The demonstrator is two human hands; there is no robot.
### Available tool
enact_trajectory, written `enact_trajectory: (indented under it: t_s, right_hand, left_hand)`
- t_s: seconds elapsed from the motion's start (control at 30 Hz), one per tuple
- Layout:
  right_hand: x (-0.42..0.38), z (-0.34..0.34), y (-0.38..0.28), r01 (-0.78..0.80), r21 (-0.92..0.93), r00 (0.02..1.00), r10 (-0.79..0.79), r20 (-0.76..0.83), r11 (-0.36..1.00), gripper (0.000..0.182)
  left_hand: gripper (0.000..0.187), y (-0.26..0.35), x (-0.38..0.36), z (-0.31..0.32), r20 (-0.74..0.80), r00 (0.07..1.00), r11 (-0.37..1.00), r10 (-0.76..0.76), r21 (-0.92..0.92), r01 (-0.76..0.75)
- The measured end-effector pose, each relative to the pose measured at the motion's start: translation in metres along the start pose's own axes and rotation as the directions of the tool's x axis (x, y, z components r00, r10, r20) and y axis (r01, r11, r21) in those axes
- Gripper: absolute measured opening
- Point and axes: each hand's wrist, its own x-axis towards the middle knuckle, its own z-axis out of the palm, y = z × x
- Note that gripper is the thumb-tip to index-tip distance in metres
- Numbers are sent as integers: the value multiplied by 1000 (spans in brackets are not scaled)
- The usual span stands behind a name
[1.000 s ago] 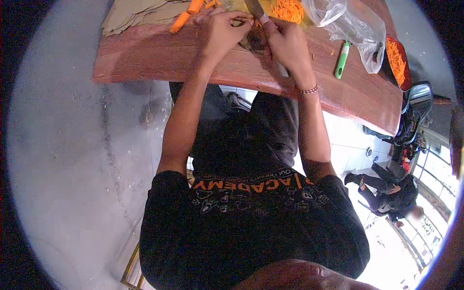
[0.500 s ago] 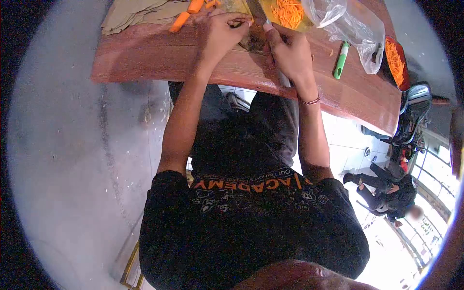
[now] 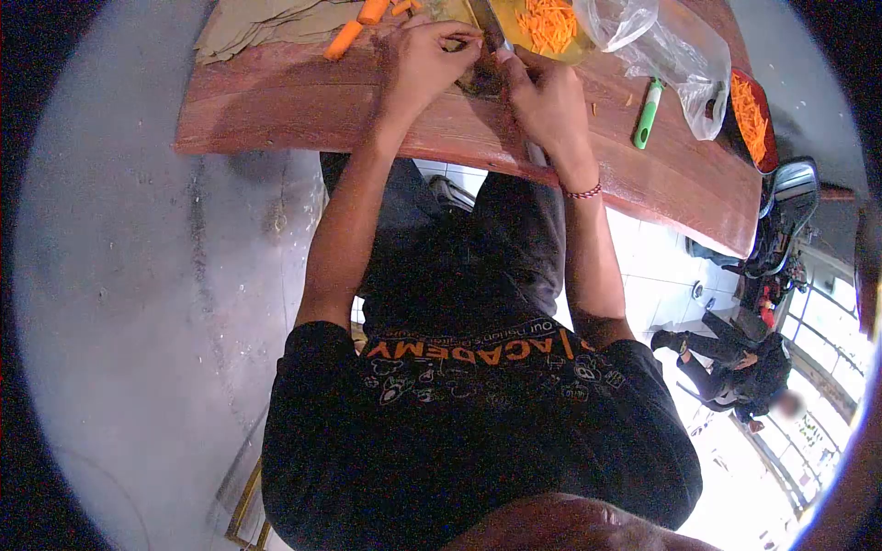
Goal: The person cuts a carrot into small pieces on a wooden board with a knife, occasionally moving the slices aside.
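R hand [image 3: 553,99] clamped on knife [image 3: 487,22]; L hand [image 3: 428,62] curled nr it, grip unclear. Carrot shreds [image 3: 548,28] nr R hand.

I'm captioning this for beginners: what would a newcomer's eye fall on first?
Probably the bright orange carrot shreds, heaped just beyond the right hand. Next, the knife in that hand, its blade beside the left hand, and the green-handled utensil lying on the wooden table near the clear plastic bag.
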Motion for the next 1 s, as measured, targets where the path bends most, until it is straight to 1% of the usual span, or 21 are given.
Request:
enact_trajectory:
  t_s: [0.07, 0.1, 0.13, 0.17, 0.2, 0.23, 0.27, 0.3, 0.33, 0.37, 0.4, 0.47, 0.6, 0.67, 0.7, 0.77, 0.8, 0.87, 0.93, 1.0]
  right_hand:
    - [3, -3, 2, 10, 3, 1000, -10, 2, 1000, 37]
    - [5, -4, 4, -26, 12, 999, 25, 40, 1000, 37]
    - [6, -4, 5, -61, 20, 995, 60, 80, 998, 38]
    - [6, -4, 4, -61, 21, 995, 59, 81, 998, 38]
    - [6, -4, 4, -129, 72, 986, 121, 112, 989, 38]
    - [5, -5, 4, -197, 120, 973, 179, 146, 973, 38]
    - [4, -5, 4, -198, 119, 973, 180, 146, 973, 38]
    - [3, -6, 4, -162, 101, 983, 152, 104, 982, 38]
    - [1, -6, 4, -127, 81, 990, 122, 63, 989, 38]
    - [0, -7, 3, -129, 81, 990, 124, 64, 988, 38]
    - [-1, -10, 1, -113, 65, 993, 111, 42, 991, 37]
    - [-1, -12, 2, -98, 48, 995, 97, 19, 994, 37]
    - [0, -16, 6, -100, 48, 995, 100, 7, 994, 37]
    - [0, -19, 7, -103, 45, 995, 103, 9, 994, 38]
    - [-1, -19, 9, -97, 50, 995, 97, -7, 994, 37]
    - [-3, -20, 11, -94, 54, 995, 95, -24, 994, 37]
    - [-4, -21, 9, -83, 65, 996, 85, -27, 994, 36]
    - [-7, -22, 6, -74, 77, 997, 76, -29, 994, 36]
    - [-9, -23, 4, -95, 59, 994, 98, -53, 994, 36]
    - [-11, -24, 6, -83, 66, 994, 87, -59, 994, 35]
  left_hand:
    - [19, -4, 0, 4, 0, 1000, 999, 4, -48, -4]
    - [19, -2, 0, 4, 0, 1000, 999, 7, -47, -7]
    - [19, 0, -1, 4, -3, 1000, 994, -17, -109, 16]
    - [19, 2, -2, 3, -2, 999, 985, -42, -170, 41]
    - [19, 2, -2, 2, -2, 999, 985, -42, -169, 41]
    - [19, 3, -2, 1, -1, 999, 995, -40, -92, 39]
    - [18, 3, -2, 0, 0, 999, 999, -38, -15, 38]
    - [18, 4, -2, 0, 1, 999, 999, -38, -15, 38]
    - [18, 5, -2, 0, -22, 1000, 999, -12, -53, 11]
    - [18, 7, -2, -1, -45, 999, 996, 11, -92, -15]
    - [18, 3, -2, 1, -44, 999, 996, 11, -92, -15]
    - [17, -5, -2, 4, -43, 998, 999, 47, -12, -48]
    - [17, 6, -3, 0, -35, 999, 999, 27, -20, -28]
    - [17, 16, -3, -6, -31, 984, 967, 177, 194, -168]
    - [17, 18, -3, -8, -29, 984, 967, 177, 193, -168]
    - [19, 21, -3, -9, -13, 966, 941, 257, 232, -248]
    - [19, 20, -4, -9, -11, 966, 941, 258, 230, -249]
    - [24, 19, -7, -8, 18, 984, 978, 176, 107, -177]
    - [24, 21, -7, -7, 20, 981, 974, 194, 117, -195]
    - [24, 21, -7, -7, 21, 977, 969, 213, 126, -214]
